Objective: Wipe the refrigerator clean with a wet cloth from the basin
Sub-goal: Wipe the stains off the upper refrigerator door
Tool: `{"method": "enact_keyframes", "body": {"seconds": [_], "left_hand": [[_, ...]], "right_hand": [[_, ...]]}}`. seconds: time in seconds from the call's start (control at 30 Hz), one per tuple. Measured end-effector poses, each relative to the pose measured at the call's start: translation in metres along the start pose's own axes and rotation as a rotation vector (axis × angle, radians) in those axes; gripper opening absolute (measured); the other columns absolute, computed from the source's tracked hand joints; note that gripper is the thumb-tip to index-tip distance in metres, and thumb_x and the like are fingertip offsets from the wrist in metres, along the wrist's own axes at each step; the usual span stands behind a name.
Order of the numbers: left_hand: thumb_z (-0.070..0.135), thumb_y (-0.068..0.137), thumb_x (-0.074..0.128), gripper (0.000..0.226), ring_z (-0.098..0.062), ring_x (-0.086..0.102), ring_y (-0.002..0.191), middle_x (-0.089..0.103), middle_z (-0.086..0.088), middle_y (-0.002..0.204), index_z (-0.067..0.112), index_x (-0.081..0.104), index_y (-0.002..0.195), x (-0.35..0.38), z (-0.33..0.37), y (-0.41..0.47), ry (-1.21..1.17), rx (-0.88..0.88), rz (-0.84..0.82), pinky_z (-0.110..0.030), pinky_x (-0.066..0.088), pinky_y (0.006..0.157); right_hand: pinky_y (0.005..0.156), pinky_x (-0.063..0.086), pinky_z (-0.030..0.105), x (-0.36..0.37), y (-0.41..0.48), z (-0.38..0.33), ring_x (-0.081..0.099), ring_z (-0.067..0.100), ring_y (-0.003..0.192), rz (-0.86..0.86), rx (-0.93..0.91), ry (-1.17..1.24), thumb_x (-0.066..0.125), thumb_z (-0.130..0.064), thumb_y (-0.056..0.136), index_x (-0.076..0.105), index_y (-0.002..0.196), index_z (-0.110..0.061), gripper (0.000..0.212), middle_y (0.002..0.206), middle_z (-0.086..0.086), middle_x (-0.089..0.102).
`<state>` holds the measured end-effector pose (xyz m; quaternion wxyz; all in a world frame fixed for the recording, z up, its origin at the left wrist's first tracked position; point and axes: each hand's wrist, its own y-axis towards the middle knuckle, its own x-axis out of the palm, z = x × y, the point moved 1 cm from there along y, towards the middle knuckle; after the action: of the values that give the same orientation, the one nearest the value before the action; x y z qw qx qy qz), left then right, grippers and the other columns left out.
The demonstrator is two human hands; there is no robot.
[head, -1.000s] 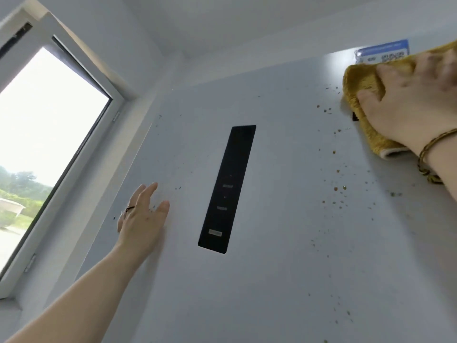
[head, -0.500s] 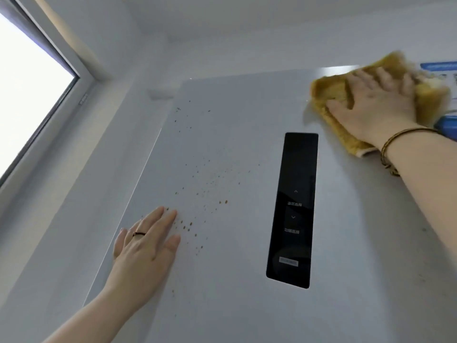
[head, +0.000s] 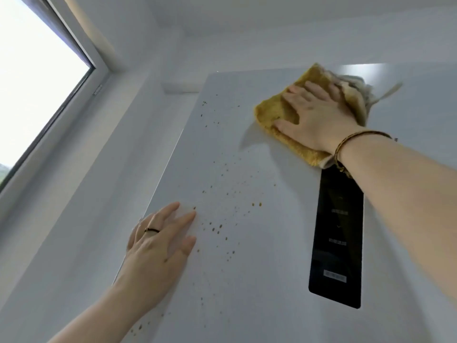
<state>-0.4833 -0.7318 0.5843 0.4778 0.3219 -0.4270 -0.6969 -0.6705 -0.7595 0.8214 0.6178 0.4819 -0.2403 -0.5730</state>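
Observation:
The white refrigerator door (head: 267, 243) fills the view, seen from below. Small brown specks (head: 220, 226) are scattered over its left half. My right hand (head: 319, 117) lies flat on a yellow cloth (head: 274, 112) and presses it against the door near the top edge, just above the black control panel (head: 336, 243). A bracelet sits on that wrist. My left hand (head: 160, 246), with a dark ring, rests flat and empty on the door's left edge, fingers spread. The basin is not in view.
A window (head: 37, 90) with a white frame is at the upper left. A white wall (head: 86, 194) runs beside the refrigerator's left side, and the ceiling is close above its top.
My right hand has slid the yellow cloth leftward along the top of the door, off the blue sticker. The view has swung left. My left hand stays flat on the door.

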Motion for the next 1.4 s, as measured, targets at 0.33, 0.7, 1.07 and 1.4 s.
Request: {"method": "enact_keyframes", "body": {"seconds": [0.33, 0.7, 1.07, 1.4], "left_hand": [[0.031, 0.091, 0.044, 0.047, -0.011, 0.027, 0.133, 0.037, 0.017, 0.122, 0.037, 0.03, 0.136, -0.018, -0.055, -0.001, -0.22, -0.248, -0.048, -0.025, 0.02, 0.103], [0.073, 0.048, 0.029, 0.078, 0.012, 0.023, 0.113, 0.007, 0.046, 0.107, 0.051, 0.006, 0.119, -0.024, -0.052, 0.001, -0.178, -0.199, -0.146, -0.006, 0.018, 0.09], [0.024, 0.092, 0.043, 0.044, 0.01, 0.019, 0.119, 0.019, 0.032, 0.127, 0.048, 0.016, 0.116, -0.02, -0.051, -0.005, -0.323, -0.265, -0.138, -0.009, 0.014, 0.097], [0.026, 0.096, 0.034, 0.04, 0.002, 0.031, 0.113, 0.037, 0.023, 0.122, 0.036, 0.033, 0.135, -0.031, -0.034, -0.008, -0.556, -0.419, -0.132, -0.019, 0.022, 0.095]], "right_hand": [[0.114, -0.007, 0.044, 0.022, 0.042, -0.084, -0.007, 0.02, 0.144, -0.011, -0.078, 0.015, 0.025, -0.049, 0.095, 0.008, 0.148, -0.017, 0.064, 0.157, 0.0, -0.001], [0.113, -0.007, 0.049, 0.019, 0.092, -0.128, -0.006, 0.027, 0.144, 0.04, 0.131, 0.061, 0.022, -0.04, 0.098, 0.007, 0.148, -0.012, 0.06, 0.157, 0.006, -0.001], [0.114, -0.006, 0.046, 0.02, 0.076, -0.12, -0.005, 0.027, 0.144, 0.018, 0.088, 0.049, 0.024, -0.046, 0.097, 0.009, 0.148, -0.015, 0.062, 0.157, 0.006, 0.0], [0.114, -0.01, 0.043, 0.042, -0.005, -0.156, -0.01, 0.018, 0.144, -0.113, -0.362, 0.051, 0.024, -0.048, 0.096, 0.008, 0.148, -0.02, 0.061, 0.157, -0.001, -0.004]]}}
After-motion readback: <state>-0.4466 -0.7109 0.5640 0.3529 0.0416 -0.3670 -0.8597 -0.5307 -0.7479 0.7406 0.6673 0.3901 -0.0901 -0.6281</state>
